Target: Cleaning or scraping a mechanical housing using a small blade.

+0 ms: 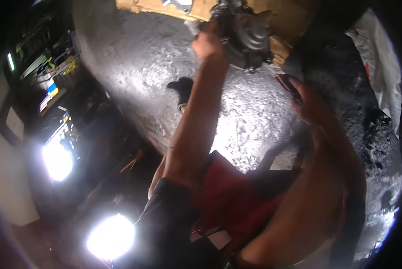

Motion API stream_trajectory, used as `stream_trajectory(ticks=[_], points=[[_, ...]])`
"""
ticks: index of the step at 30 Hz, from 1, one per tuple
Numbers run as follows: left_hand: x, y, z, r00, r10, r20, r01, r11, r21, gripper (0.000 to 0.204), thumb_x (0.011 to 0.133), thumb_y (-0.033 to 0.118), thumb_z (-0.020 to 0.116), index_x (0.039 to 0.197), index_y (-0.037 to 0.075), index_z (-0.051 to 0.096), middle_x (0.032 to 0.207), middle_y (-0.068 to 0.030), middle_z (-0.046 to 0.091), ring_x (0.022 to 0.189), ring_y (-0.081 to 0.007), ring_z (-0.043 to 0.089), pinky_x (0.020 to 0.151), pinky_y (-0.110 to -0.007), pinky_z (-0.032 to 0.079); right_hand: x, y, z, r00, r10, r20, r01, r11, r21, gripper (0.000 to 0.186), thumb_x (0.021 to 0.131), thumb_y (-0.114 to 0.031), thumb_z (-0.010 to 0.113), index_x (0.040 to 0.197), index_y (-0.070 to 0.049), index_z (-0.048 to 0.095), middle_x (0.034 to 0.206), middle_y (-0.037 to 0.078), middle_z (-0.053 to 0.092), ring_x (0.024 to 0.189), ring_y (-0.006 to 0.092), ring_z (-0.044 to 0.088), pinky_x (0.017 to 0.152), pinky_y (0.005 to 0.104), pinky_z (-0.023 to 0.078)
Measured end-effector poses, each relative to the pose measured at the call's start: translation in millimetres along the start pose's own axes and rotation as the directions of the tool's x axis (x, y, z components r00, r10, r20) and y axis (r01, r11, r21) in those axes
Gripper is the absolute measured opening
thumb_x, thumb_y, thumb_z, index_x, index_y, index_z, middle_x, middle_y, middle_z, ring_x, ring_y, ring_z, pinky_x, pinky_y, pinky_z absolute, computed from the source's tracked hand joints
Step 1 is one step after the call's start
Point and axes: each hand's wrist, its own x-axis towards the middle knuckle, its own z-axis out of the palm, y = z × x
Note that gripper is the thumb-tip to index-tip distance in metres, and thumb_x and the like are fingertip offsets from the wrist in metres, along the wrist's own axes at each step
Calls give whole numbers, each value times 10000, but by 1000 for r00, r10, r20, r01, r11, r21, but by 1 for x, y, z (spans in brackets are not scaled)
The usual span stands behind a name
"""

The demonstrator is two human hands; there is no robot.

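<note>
A grey metal engine casing [250,38] with round ridges sits at the top on a tan board [290,20], over a dark, rough, wet-looking surface. My left hand [207,44] grips the left side of the casing, its fingers partly hidden behind the metal. Just below and right of the casing, my right hand [307,101] is closed round a hand tool with a dark red and black handle [289,86]. The tool's thin, light tip points up-left at the lower edge of the casing; its exact kind is blurred.
Two bright lamps, one [111,237] at the lower left and another [57,160] farther off, glare. A wooden-handled tool [132,162] lies left of my arm. A dark rounded shape [181,89] shows beside my left forearm. A white sheet [375,54] hangs at the right.
</note>
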Motion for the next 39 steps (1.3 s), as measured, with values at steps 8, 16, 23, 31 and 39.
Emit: stream_trajectory(ticks=[8,16,23,31,39], points=[[2,8,-1,994,-39,98,38,999,17,303,702,143,603,907,-80,608,880,-110,618,735,-207,568,679,-316,451,0,-8,4,939,-341,-37,303,877,-373,573,754,-36,563,1289,-146,388,919,143,507,805,297,537,724,374,451],[2,10,-1,947,-157,280,215,958,-188,353,766,137,514,1055,-64,513,993,-147,557,859,-275,577,734,-421,507,3,-7,5,970,-244,15,235,917,-323,541,763,-39,555,1276,-112,401,939,154,504,837,301,531,743,378,446],[5,12,4,958,-169,229,211,963,-170,289,761,74,564,1003,-84,569,928,-132,603,790,-241,591,706,-366,495,8,-3,7,968,-251,-8,243,944,-223,493,784,-40,536,1260,-62,406,1036,184,518,934,324,524,803,386,429],[30,-2,-14,840,-174,514,354,894,-276,324,824,169,513,1052,-57,557,1027,-119,579,913,-242,561,825,-375,454,30,9,21,955,-297,-24,291,946,-145,455,784,-28,524,1230,-47,438,1055,194,518,953,339,516,828,393,413],[7,14,1,852,-234,467,348,921,-173,334,859,162,437,1122,-32,503,1097,-153,555,1011,-283,525,926,-406,387,33,9,16,966,-249,71,256,958,-131,466,765,-2,517,1222,-64,451,1043,185,519,967,333,513,820,386,427]])
